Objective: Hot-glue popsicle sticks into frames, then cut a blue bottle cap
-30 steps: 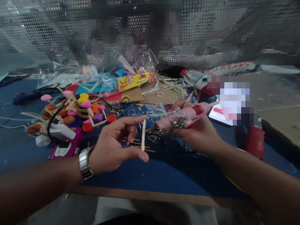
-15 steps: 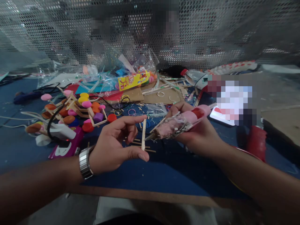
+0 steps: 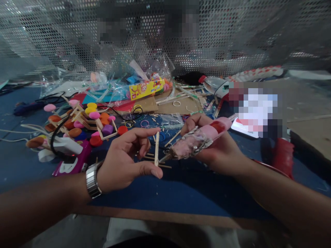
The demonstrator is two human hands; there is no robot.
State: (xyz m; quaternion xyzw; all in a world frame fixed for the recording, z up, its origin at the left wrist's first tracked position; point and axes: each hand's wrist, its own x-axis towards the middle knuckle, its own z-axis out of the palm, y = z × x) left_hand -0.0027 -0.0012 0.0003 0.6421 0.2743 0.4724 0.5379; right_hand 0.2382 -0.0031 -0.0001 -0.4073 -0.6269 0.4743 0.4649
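Between thumb and index fingertip, my left hand pinches a short wooden stick by its ends, upright in the view. My right hand is wrapped round a pink hot glue gun, its front part crusted with old glue and grey wrapping. The gun's metal nozzle points left and reaches the lower end of the stick; whether it touches is hard to tell. Behind my left fingers, several thin sticks lie on the blue tabletop.
Stick frames with coloured pads crowd the left, beside a purple power strip with a white plug. A yellow-labelled plastic packet lies at the back. On the right are a lit phone, a bottle and a red roll.
The glue gun's nozzle has moved slightly down along the stick, from near its middle to its lower end. My left hand keeps its pinch with almost no movement.
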